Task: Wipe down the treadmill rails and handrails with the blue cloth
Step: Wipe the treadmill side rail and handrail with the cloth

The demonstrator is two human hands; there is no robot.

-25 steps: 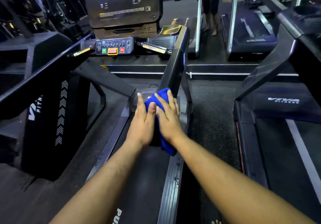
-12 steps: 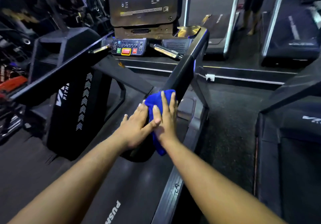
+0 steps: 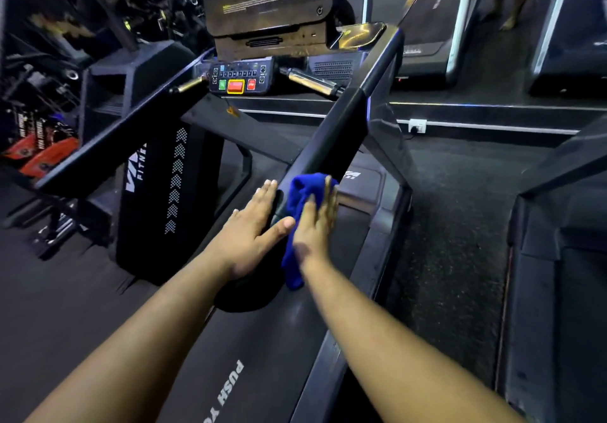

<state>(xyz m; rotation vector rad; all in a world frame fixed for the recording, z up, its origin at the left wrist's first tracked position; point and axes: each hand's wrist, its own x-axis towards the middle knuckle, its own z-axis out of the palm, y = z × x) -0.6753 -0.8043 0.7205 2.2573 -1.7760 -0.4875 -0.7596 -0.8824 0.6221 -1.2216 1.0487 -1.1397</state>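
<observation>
Both hands flat | right hand [image 3: 315,222] presses blue cloth [image 3: 297,225] on handrail [image 3: 331,137] | left hand [image 3: 249,229] steadies rail, holds nothing | cloth soft, light, probably slips; I press its middle.

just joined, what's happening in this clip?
A person is wiping down a treadmill in a gym. The right hand presses a blue cloth flat against the lower end of the right handrail, fingers straight. The left hand lies open on the other side of the same rail, beside the cloth. The console with its coloured buttons sits further up. Both hands are near the bottom of the rail, above the belt.
</observation>
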